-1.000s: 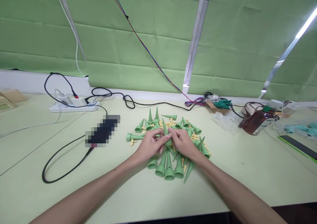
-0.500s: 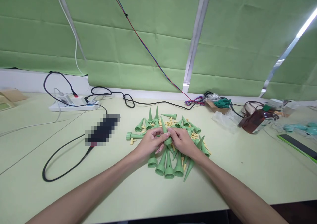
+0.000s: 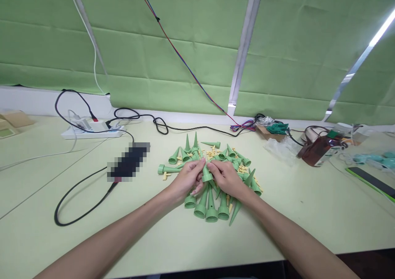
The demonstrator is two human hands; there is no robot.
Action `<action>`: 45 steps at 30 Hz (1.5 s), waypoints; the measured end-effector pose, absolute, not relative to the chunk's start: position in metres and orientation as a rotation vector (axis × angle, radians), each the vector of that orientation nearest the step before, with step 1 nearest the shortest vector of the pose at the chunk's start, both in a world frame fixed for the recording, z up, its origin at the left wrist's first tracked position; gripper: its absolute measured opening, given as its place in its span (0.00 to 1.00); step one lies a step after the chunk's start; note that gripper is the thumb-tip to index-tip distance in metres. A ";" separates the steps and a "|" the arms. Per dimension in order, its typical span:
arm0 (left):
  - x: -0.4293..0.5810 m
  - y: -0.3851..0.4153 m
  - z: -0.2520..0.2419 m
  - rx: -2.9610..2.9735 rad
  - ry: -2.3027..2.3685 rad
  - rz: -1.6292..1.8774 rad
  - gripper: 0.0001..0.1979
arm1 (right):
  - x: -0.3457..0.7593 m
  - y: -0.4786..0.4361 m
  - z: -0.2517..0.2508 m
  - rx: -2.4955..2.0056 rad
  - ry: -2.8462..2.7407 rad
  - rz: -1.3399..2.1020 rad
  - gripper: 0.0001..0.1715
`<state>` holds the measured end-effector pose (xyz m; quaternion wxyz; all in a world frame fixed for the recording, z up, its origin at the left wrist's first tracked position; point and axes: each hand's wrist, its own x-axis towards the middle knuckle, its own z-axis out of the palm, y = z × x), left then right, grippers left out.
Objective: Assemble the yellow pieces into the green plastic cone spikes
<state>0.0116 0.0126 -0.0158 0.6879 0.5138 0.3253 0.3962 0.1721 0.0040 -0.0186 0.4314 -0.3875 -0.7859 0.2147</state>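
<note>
My left hand (image 3: 187,178) and my right hand (image 3: 228,177) meet over the pile, both closed on one green plastic watering spike (image 3: 207,175). Its wide collar points toward me, and its tip leans away, partly covered by the fingers. Around and under the hands lie several more green cone-shaped spikes, among them one with its open collar facing me (image 3: 211,213) and one lying flat at the back (image 3: 211,144). Small yellow valve pieces (image 3: 212,152) are scattered between them. A single yellow valve (image 3: 166,175) rests by the pile's left edge.
To the left, a pixelated dark device (image 3: 128,161) lies with a black cable attached, near a white power strip (image 3: 92,131). On the right are a brown bottle (image 3: 319,150), clear plastic wrap (image 3: 280,150), and a green-edged dark slab (image 3: 372,182). Cables run along the wall.
My fingers have shifted on the held spike: the left thumb is higher along the cone and the right fingers sit slightly further right. More of the collar shows. The pile looks unchanged.
</note>
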 end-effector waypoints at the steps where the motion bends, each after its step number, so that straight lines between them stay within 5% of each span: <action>1: 0.011 0.013 -0.015 1.144 0.728 0.876 0.24 | 0.172 0.004 -0.019 -0.958 -1.966 0.527 0.23; 45: -0.002 0.021 -0.014 1.690 0.819 1.006 0.21 | 0.168 -0.003 -0.011 -0.936 -2.025 0.548 0.24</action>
